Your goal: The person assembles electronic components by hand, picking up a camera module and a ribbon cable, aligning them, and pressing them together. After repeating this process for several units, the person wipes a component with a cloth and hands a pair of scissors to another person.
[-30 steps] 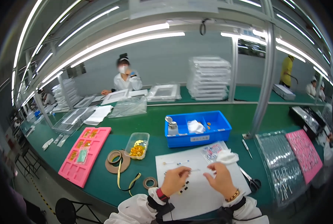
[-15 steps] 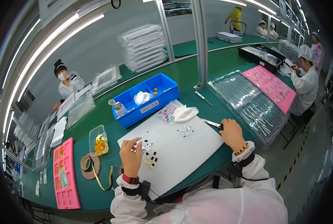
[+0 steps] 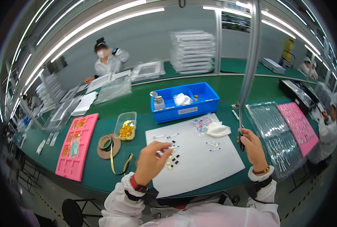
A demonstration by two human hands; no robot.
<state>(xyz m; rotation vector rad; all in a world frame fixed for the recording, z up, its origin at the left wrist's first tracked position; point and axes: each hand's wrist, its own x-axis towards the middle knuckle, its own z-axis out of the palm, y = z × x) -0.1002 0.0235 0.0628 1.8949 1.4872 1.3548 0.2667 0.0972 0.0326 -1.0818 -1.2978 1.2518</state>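
My left hand (image 3: 149, 163) is over the left part of a white board (image 3: 202, 172). Its thumb and fingers pinch together around a small white stick with a blue end (image 3: 175, 146), partly covered by the fingers. Just below the fingertips lie several small black squares (image 3: 177, 162) and pale yellow ones. In my right hand (image 3: 254, 148), at the board's right edge, is a pair of black-handled scissors (image 3: 241, 145), the metal blades pointing up and away. More blue-ended white sticks (image 3: 214, 144) lie mid-board, near a crumpled white cloth (image 3: 218, 129) and a printed plastic bag (image 3: 203, 123).
Behind the board stands a blue divided bin (image 3: 191, 113) with glass bottles. To the left are a clear tub of gold pieces (image 3: 125, 131), tape rolls (image 3: 108, 146) and a pink tray (image 3: 73, 164). Plastic trays (image 3: 268, 126) and a metal post (image 3: 249, 56) stand right. Co-workers sit beyond.
The view has swung, so the bench shows farther right at the top. My right hand has turned the scissors from lying flat leftward to pointing upward. My left hand stays over the small pieces.
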